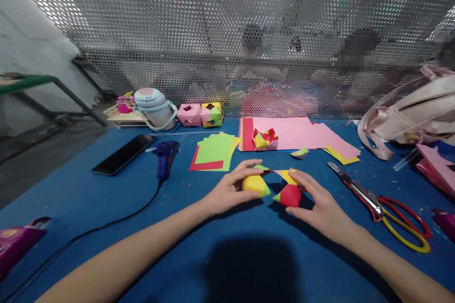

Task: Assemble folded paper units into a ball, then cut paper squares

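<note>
White wall (28,23) at left, green-topped table (28,83) beside; blue counter (177,265) across front, perforated screen (206,33) behind. Now counting: one phone (124,155), one lidded canister (156,111), one blue glue gun (163,158), two paper balls (189,115) touching. Left hand (236,182): fingers pinching yellow end of one folded-paper arch (255,185), held mid-counter! Right hand (318,196): fingers pinching its red-and-yellow end. One cutter (355,191), one scissors (405,218) touching it, one pale bag (415,109).
</note>
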A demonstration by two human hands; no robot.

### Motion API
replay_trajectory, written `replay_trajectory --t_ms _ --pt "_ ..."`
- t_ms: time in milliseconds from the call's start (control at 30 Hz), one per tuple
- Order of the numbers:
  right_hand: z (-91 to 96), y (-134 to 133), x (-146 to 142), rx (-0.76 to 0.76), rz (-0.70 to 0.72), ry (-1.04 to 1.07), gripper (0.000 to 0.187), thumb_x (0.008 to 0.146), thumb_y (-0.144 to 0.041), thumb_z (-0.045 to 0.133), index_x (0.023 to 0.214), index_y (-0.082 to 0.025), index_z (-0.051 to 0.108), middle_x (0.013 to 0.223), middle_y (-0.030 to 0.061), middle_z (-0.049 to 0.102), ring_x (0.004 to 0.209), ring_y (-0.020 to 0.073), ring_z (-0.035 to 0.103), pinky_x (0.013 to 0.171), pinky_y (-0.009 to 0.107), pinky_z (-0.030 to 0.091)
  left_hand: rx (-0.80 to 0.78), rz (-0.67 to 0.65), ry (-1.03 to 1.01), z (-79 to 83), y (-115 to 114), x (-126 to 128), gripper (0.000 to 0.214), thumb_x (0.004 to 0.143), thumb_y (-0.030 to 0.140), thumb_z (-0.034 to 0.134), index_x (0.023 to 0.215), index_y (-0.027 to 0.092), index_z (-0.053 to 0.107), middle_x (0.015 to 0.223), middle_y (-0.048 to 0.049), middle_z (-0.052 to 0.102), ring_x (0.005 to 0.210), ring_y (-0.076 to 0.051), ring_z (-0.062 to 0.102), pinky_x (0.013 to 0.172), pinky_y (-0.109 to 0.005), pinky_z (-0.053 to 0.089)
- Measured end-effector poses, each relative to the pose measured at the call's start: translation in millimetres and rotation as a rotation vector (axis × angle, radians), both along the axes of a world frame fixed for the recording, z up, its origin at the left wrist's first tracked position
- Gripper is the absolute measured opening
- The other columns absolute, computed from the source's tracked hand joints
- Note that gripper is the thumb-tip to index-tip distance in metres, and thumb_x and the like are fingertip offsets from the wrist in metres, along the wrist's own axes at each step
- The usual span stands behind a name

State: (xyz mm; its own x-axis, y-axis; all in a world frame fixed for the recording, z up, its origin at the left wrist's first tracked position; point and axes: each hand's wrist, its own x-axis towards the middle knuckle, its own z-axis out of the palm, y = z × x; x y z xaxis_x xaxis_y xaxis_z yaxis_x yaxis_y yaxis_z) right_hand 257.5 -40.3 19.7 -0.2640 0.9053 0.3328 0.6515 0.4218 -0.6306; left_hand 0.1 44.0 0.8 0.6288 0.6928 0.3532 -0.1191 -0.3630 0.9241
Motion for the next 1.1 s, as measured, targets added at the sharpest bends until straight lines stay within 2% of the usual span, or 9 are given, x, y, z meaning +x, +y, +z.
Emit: replay_trajectory --t_ms 133,333,600,733,900,1100 --pt "-0.2 -4.9 0.3 0.007 0.024 -0.049 0.063 0.083 -0.036 0.066 0.14 -0.024 0.043 0.143 0.0119 0.048 0.133 0.0253 0.045 0.109 0.043 0.04 0.098 -0.015 0.03 4.7 -2.9 -1.9 0.042 0.081 0.034 0.07 0.122 0.027 0.062 0.142 -0.0127 0.043 0.135 -0.029 0.04 0.11 -0.051 0.033" --pt "-0.7 -9.3 -1.6 -0.006 0.027 -0.08 0.063 0.083 -0.038 0.066 0.14 -0.024 0.043 0.145 0.0123 0.046 0.133 0.0246 0.045 0.109 0.041 0.039 0.16 -0.014 0.045 9.8 -7.6 -2.0 0.041 0.083 0.035 0.068 0.122 0.026 0.062 0.141 -0.0139 0.044 0.132 -0.029 0.043 0.109 -0.051 0.034" --pt "-4.1 -11.9 -4.6 -0.047 0.023 -0.041 0.064 0.082 -0.038 0.067 0.14 -0.023 0.044 0.145 0.0127 0.046 0.133 0.0249 0.044 0.109 0.041 0.039 0.266 -0.011 0.076 9.2 -11.9 -2.4 0.042 0.081 0.032 0.071 0.122 0.028 0.062 0.144 -0.0138 0.041 0.134 -0.03 0.041 0.11 -0.053 0.032" --pt "2.8 -11.0 -5.1 -0.175 0.027 0.003 0.067 0.08 -0.041 0.068 0.14 -0.021 0.045 0.145 0.0128 0.046 0.134 0.0268 0.042 0.11 0.046 0.036 0.245 -0.024 0.073 7.9 -12.4 -1.8 0.042 0.084 0.033 0.068 0.124 0.028 0.06 0.142 -0.0143 0.043 0.133 -0.03 0.042 0.109 -0.053 0.033" --pt "9.5 -9.2 -10.9 -0.327 -0.016 0.164 0.067 0.079 -0.041 0.068 0.139 -0.022 0.045 0.144 0.0115 0.046 0.13 0.0277 0.046 0.107 0.047 0.041 0.186 -0.025 0.065 6.1 -14.2 1.1 0.041 0.086 0.035 0.064 0.126 0.026 0.059 0.139 -0.0142 0.047 0.132 -0.029 0.043 0.109 -0.051 0.034" --pt "4.6 -9.9 -17.9 -0.332 -0.065 0.242 0.065 0.079 -0.04 0.067 0.138 -0.022 0.046 0.143 0.0108 0.047 0.126 0.0264 0.05 0.108 0.046 0.04 0.08 0.054 0.016 0.6 -22.3 7.7 0.041 0.086 0.036 0.065 0.125 0.027 0.06 0.14 -0.0128 0.048 0.132 -0.027 0.043 0.109 -0.049 0.035"
